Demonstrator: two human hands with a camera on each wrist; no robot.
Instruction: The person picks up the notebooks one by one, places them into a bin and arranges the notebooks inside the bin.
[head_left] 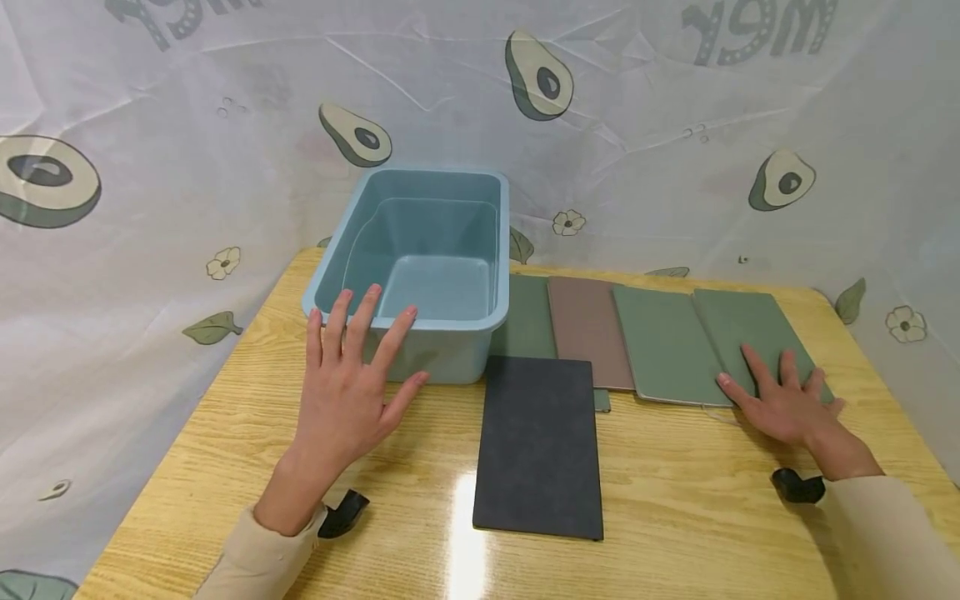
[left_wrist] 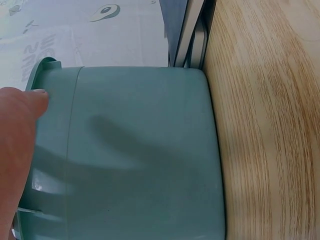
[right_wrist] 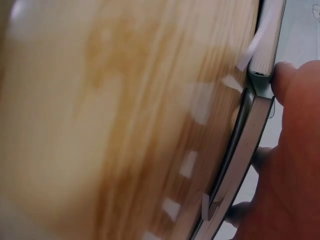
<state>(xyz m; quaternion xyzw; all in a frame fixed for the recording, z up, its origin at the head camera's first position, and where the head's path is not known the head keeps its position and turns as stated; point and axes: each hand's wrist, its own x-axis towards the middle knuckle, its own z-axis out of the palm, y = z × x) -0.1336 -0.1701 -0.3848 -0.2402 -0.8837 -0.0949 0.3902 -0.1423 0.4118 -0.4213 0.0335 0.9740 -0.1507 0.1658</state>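
My left hand lies with spread, straight fingers at the near rim of a blue-green plastic bin. In the left wrist view its thumb touches the bin near the rim. Fingers fanned out, my right hand rests on the near part of the rightmost green notebook. Its thumb reaches the edge of the neighbouring green notebook. Page edges of a notebook and a pale ribbon appear beside that hand in the right wrist view.
A mauve-brown notebook and another green notebook continue the overlapping row toward the bin. Nearer lies a black notebook on the wooden table. An avocado-print cloth hangs behind.
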